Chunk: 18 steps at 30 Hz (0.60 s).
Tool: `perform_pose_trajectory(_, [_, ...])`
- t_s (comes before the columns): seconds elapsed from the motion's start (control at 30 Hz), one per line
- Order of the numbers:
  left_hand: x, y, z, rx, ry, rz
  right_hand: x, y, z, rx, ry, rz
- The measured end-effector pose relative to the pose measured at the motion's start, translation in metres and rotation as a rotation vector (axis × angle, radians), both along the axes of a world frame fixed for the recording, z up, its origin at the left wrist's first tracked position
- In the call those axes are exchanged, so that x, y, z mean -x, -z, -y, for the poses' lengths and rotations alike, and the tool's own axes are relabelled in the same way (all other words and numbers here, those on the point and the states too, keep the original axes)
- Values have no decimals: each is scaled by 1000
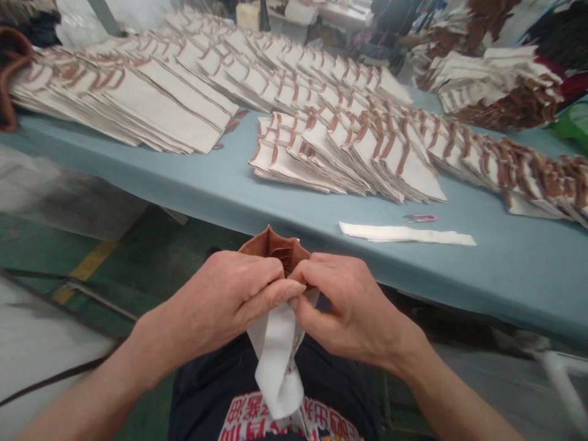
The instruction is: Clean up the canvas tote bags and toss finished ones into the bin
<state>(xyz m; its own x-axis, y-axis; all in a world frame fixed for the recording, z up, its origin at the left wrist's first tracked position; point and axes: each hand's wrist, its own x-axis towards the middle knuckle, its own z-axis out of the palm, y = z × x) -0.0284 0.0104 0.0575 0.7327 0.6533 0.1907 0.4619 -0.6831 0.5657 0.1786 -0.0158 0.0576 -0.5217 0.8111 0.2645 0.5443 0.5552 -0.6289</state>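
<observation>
Close to my body, in front of the table edge, my left hand (pixel 248 283) and my right hand (pixel 342 300) meet with fingers pinched together. Between them is a brown fabric piece (pixel 258 245), its folded opening facing up and away from me. A white fabric strip (pixel 278 349) hangs from under the fingertips and curls over my lap. Both hands are closed on the brown piece's near rim, where the strip's upper end meets it. My fingers hide the exact spot where the two join.
On the blue-covered table (pixel 298 214) lie overlapping rows of white fabric pieces with brown edging (pixel 340 153). Pink-handled thread snips (pixel 425 218) and a stack of white strips (pixel 408 233) rest near the front edge. A fabric heap (pixel 500 86) stands at the back right.
</observation>
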Motion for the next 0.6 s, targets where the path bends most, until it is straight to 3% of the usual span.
perform_pose_trajectory(0.17, [-9,3,10,88,-95,7,-1,6,0,-59,29,77])
perform_pose_trajectory(0.37, [-3,10,1,455,24,149,-2,10,3,67,17,-34])
perform_pose_trajectory(0.43, [-3,19,-2,617,68,277,-3,9,3,183,-3,-161])
perform_pose_trajectory(0.5, [-4,29,-3,751,83,411,-5,11,0,397,-54,-300])
perform_pose_trajectory(0.6, [-8,42,1,836,27,531,-7,17,-4,690,-131,-446])
